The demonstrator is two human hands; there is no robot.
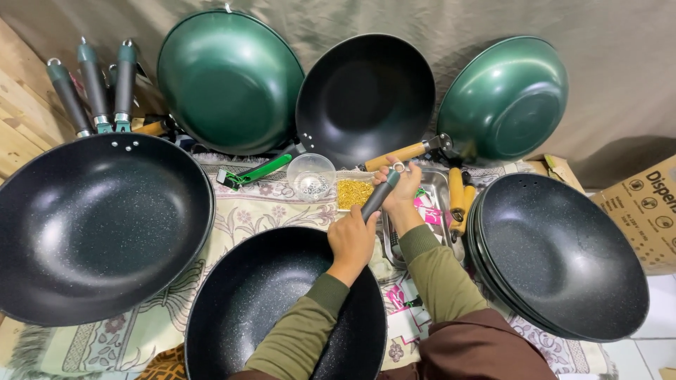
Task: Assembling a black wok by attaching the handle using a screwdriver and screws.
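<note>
A black speckled wok (260,302) lies in front of me on a patterned cloth. My left hand (351,241) grips the lower part of its dark grey handle (379,197) at the wok's rim. My right hand (400,188) holds the handle's far end, near its metal ring. Both sleeves are olive green. Just beyond the hands stand a clear bowl of small metal parts (311,177) and a clear box of yellow bits (353,193).
A large black wok (98,225) lies at the left, a stack of black woks (563,253) at the right. Two green woks (229,81) (503,98) and a black one (366,95) lean on the back cloth. A metal tray (440,186) holds wooden handles. A cardboard box (644,207) sits far right.
</note>
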